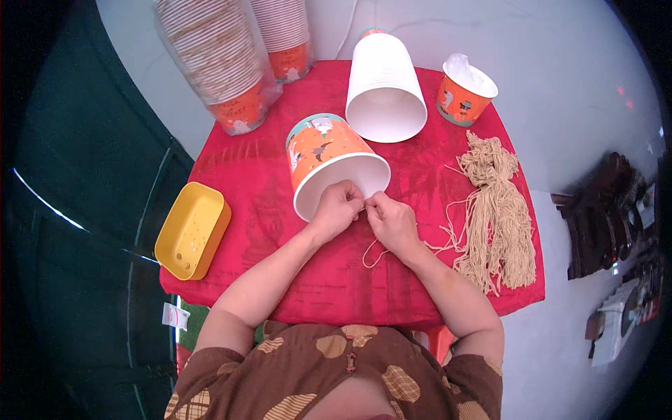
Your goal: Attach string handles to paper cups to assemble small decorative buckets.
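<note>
An orange paper bucket (327, 147) with printed figures and a teal base lies on its side, its white mouth facing me. My left hand (339, 208) is closed in a pinch in front of the mouth, at the lower right rim. Right beside it my right hand (393, 221) pinches too, the fingertips of both almost meeting. A thin tan string (374, 262) loops down below my right hand onto the cloth. What the left fingertips hold is too small to make out. A thick bundle of tan yarn (497, 217) lies to the right, loose strands trailing toward my right hand.
A stack of white buckets (385, 84) lies beyond the orange one. At the far right stands a small orange bucket (464, 98) with clear plastic inside. Wrapped bucket stacks (217, 63) rise at the far left. A yellow basket (192, 231) sits left on the red tablecloth (259, 231).
</note>
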A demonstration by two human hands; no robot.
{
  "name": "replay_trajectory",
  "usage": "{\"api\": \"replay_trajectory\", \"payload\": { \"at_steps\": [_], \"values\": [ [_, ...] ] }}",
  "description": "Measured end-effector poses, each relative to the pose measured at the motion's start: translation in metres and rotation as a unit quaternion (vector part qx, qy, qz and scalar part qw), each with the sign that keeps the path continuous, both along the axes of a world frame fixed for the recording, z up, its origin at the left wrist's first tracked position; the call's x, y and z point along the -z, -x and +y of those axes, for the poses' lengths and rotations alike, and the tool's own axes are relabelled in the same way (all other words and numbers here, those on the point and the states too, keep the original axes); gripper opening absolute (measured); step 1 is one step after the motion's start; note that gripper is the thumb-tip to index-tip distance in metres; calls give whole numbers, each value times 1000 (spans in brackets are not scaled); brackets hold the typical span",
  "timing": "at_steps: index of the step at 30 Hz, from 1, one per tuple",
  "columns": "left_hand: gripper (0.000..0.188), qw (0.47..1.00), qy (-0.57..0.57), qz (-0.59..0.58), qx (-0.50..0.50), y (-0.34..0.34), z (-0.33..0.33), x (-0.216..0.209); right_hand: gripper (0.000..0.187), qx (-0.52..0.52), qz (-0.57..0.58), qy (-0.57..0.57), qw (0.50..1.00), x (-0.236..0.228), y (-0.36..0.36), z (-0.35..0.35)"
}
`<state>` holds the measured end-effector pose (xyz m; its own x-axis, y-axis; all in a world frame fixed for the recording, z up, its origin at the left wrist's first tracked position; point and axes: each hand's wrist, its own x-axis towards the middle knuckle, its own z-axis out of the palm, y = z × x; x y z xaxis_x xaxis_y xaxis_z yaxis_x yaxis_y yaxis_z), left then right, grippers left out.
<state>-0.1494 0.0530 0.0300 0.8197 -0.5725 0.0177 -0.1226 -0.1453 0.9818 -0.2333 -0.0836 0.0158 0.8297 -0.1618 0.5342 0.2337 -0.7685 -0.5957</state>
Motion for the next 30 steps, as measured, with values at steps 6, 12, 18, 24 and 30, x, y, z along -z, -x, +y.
{"api": "replay_trajectory", "payload": {
  "at_steps": [6, 12, 18, 24, 30],
  "values": [
    [5, 1000, 13, -3, -3, 0, -1, -1, 15, 16, 17, -11, 1000, -2, 1, 1],
    [4, 1000, 27, 9, 5, -1, -1, 2, 16, 15, 18, -11, 1000, 1, 0, -1],
    [4, 1000, 17, -5, 4, -1, 0, 4, 17, 7, 21, 1, 1000, -1, 2, 0],
    [5, 1000, 13, -20, -4, -1, -1, 3, 16, -1, 34, 20, 999, -3, 2, -2],
    [5, 1000, 17, -24, 8, -3, 0, 5, 15, -14, 34, 19, 999, -5, 3, -2]
  ]
}}
